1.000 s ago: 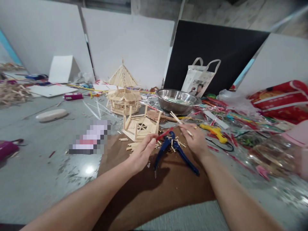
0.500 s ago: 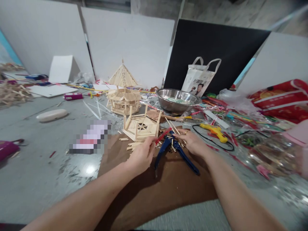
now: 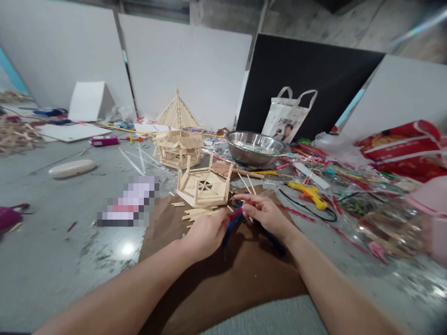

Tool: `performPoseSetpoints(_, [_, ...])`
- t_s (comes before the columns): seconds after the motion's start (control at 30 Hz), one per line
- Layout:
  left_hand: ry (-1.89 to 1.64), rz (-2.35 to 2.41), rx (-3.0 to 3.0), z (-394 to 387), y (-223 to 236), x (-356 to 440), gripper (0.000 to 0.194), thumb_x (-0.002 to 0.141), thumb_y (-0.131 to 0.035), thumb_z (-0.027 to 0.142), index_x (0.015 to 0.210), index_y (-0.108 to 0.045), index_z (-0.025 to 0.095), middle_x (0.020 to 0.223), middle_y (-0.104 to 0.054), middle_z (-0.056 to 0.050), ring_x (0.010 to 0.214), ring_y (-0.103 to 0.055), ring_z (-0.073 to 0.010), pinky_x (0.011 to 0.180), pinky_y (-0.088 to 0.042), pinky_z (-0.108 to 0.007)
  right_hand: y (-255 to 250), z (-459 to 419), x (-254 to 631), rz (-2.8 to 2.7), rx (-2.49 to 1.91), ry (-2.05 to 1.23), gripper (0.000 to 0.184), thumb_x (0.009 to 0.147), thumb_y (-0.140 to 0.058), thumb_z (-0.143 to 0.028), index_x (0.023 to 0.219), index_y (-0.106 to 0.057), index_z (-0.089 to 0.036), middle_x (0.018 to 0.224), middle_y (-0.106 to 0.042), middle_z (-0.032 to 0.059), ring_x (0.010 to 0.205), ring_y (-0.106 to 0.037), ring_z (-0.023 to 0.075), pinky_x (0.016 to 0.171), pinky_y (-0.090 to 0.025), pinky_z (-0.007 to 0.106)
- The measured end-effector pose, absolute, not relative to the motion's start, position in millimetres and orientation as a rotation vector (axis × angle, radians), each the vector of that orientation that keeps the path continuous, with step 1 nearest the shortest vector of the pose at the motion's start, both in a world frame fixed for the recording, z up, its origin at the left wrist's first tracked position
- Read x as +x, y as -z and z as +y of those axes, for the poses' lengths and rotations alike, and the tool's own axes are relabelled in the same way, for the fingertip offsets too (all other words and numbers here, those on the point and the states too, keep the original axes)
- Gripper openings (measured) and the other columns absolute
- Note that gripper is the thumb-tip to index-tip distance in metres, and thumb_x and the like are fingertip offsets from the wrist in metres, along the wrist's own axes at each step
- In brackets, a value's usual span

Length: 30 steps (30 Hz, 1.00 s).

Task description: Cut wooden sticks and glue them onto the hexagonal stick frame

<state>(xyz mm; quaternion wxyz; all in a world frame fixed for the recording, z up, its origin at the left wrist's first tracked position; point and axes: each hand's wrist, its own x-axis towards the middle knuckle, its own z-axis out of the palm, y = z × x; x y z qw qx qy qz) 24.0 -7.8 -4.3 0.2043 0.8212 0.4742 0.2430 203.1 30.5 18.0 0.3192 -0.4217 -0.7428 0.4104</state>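
My left hand (image 3: 207,232) is closed round one end of a thin red strip (image 3: 236,214). The fingers of my right hand (image 3: 268,213) pinch at the strip's other end, where red shows by the thumb. Under both hands lies a blue-handled hand cutter (image 3: 230,230), mostly covered now. Just beyond stands a hexagonal wooden-stick frame (image 3: 192,190) with upright posts. Cut wooden sticks (image 3: 195,214) lie in front of it by my left hand, and a few longer sticks (image 3: 246,182) lean out beyond my right hand. All this rests on a brown sheet (image 3: 223,298).
Behind the frame stands a stick pavilion (image 3: 178,135) with a pointed roof. A metal basin (image 3: 256,156), a white bag (image 3: 288,116) and a yellow glue gun (image 3: 309,194) with its cord are to the right. A blurred-out flat object (image 3: 129,200) and a white case (image 3: 71,168) lie left.
My right hand has moved left and nearer, from beside the cutter's head to the red strip. My left hand has lowered slightly, with the strip still in it. The cutter is more hidden.
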Motion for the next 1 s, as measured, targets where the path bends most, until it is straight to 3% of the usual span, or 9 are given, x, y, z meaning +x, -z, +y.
performPoseSetpoints(0.17, [-0.557, 1.329, 2.394, -9.5, 3.5, 24.5, 0.030, 0.083, -0.022, 0.029, 0.097, -0.047, 0.020, 0.077, -0.061, -0.004, 0.069, -0.058, -0.0154, 0.060, -0.041, -0.024, -21.0, 28.5, 201.2, -1.588, -0.956, -1.258, 0.021, 0.074, -0.049, -0.034, 0.074, -0.058, -0.015, 0.044, -0.050, -0.0039, 0.040, -0.044, 0.0064, 0.043, -0.035, 0.019])
performPoseSetpoints(0.33, [-0.515, 1.289, 2.444, -8.5, 4.5, 24.0, 0.028, 0.082, -0.026, 0.028, 0.096, -0.049, 0.022, 0.082, -0.062, -0.003, 0.076, -0.058, -0.0155, 0.064, -0.041, -0.024, -23.7, 52.8, 227.5, -0.963, -0.874, -0.972, 0.018, 0.068, -0.055, -0.033, 0.070, -0.052, -0.016, 0.037, -0.049, -0.0058, 0.033, -0.045, 0.0075, 0.038, -0.037, 0.019])
performPoseSetpoints(0.4, [-0.508, 1.281, 2.463, -7.5, 5.7, 23.8, 0.027, 0.082, -0.026, 0.028, 0.093, -0.051, 0.022, 0.081, -0.062, -0.002, 0.075, -0.058, -0.0152, 0.063, -0.041, -0.023, -24.2, 61.2, 239.3, -0.795, -0.860, -0.894, 0.015, 0.070, -0.051, -0.032, 0.070, -0.051, -0.016, 0.043, -0.053, -0.0048, 0.038, -0.050, 0.0082, 0.043, -0.042, 0.021])
performPoseSetpoints(0.5, [-0.528, 1.278, 2.479, -6.1, 6.7, 23.5, 0.027, 0.082, -0.027, 0.028, 0.089, -0.052, 0.022, 0.080, -0.062, -0.001, 0.074, -0.058, -0.0146, 0.062, -0.041, -0.023, -23.6, 69.0, 252.8, -0.644, -0.809, -0.824, 0.014, 0.075, -0.041, -0.031, 0.076, -0.048, -0.019, 0.067, -0.060, -0.0028, 0.055, -0.058, 0.0088, 0.054, -0.046, 0.024])
performPoseSetpoints(0.6, [-0.537, 1.298, 2.494, -5.4, 6.5, 23.5, 0.027, 0.082, -0.027, 0.028, 0.085, -0.053, 0.021, 0.078, -0.062, -0.001, 0.073, -0.057, -0.0146, 0.062, -0.040, -0.023, -20.2, 73.4, 258.4, -0.562, -0.806, -0.813, 0.015, 0.075, -0.037, -0.033, 0.080, -0.046, -0.022, 0.091, -0.056, -0.0023, 0.073, -0.059, 0.0095, 0.062, -0.046, 0.027])
performPoseSetpoints(0.73, [-0.559, 1.342, 2.496, -4.6, 5.7, 23.3, 0.027, 0.082, -0.027, 0.027, 0.087, -0.053, 0.022, 0.081, -0.062, -0.001, 0.076, -0.057, -0.0140, 0.064, -0.040, -0.023, -12.0, 72.4, 251.1, -0.898, -1.171, -0.819, 0.018, 0.066, -0.049, -0.028, 0.082, -0.050, -0.020, 0.078, -0.060, 0.0006, 0.063, -0.059, 0.0129, 0.058, -0.045, 0.029])
performPoseSetpoints(0.83, [-0.532, 1.439, 2.501, -3.4, 4.8, 22.0, 0.027, 0.081, -0.028, 0.029, 0.087, -0.054, 0.022, 0.081, -0.061, -0.002, 0.076, -0.056, -0.0153, 0.064, -0.040, -0.025, -7.3, 63.2, 238.0, -1.539, -1.462, -0.447, 0.018, 0.067, -0.049, -0.027, 0.081, -0.058, -0.019, 0.067, -0.062, 0.0025, 0.061, -0.056, 0.0161, 0.062, -0.043, 0.032])
performPoseSetpoints(0.9, [-0.493, 1.510, 2.514, -2.6, 4.0, 21.0, 0.028, 0.081, -0.028, 0.030, 0.084, -0.055, 0.021, 0.080, -0.061, -0.002, 0.075, -0.057, -0.0166, 0.063, -0.040, -0.026, -5.9, 55.2, 229.1, -1.929, -1.476, -0.188, 0.020, 0.070, -0.046, -0.024, 0.082, -0.061, -0.020, 0.074, -0.063, 0.0036, 0.070, -0.056, 0.0174, 0.067, -0.042, 0.032])
performPoseSetpoints(1.0, [-0.435, 1.573, 2.531, -1.9, 3.0, 20.1, 0.027, 0.080, -0.029, 0.029, 0.083, -0.055, 0.020, 0.079, -0.060, -0.003, 0.075, -0.057, -0.0178, 0.061, -0.040, -0.027, -4.2, 46.5, 219.2, -2.344, -1.311, -0.057, 0.033, 0.070, -0.042, -0.012, 0.094, -0.060, -0.025, 0.096, -0.058, 0.0033, 0.085, -0.053, 0.0160, 0.074, -0.041, 0.030])
